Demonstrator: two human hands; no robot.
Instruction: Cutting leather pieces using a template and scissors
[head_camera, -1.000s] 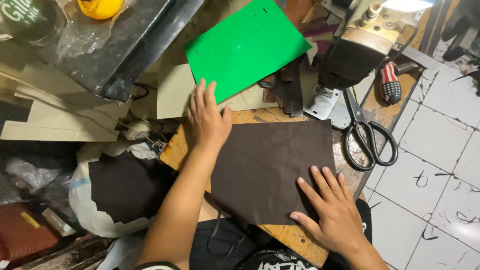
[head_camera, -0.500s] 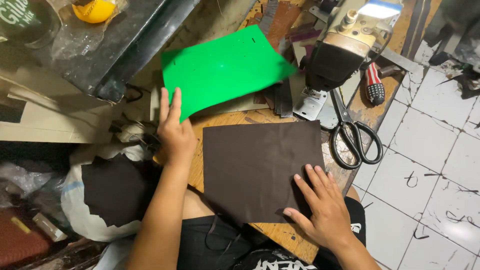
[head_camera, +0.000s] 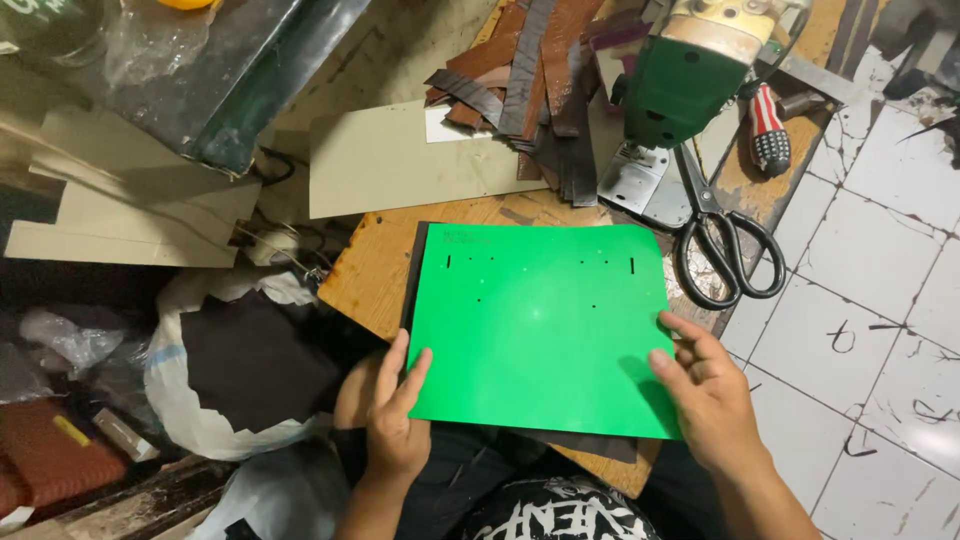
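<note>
Green template sheet, a flat rectangular card with small punched slots and holes near its far edge, lies on a dark brown leather piece that shows as a thin strip along the sheet's left side and below its near edge. Both rest on the wooden work board in front of the person. The left hand meets the sheet at its near left corner, fingers extended and close together, fingertips lying flat on the green surface. The right hand meets the sheet at its near right edge, fingers slightly curled and spread, pressing on the margin; whether the thumb goes under the sheet cannot be told. Far of the sheet: a beige card, a bundle of dark leather strips, and a green machine. Black-handled scissors lie just right of the sheet's far right corner, with a red-and-white striped handle beyond them. At left, a white bag holds dark leather scraps. White floor tiles occupy the right.
</note>
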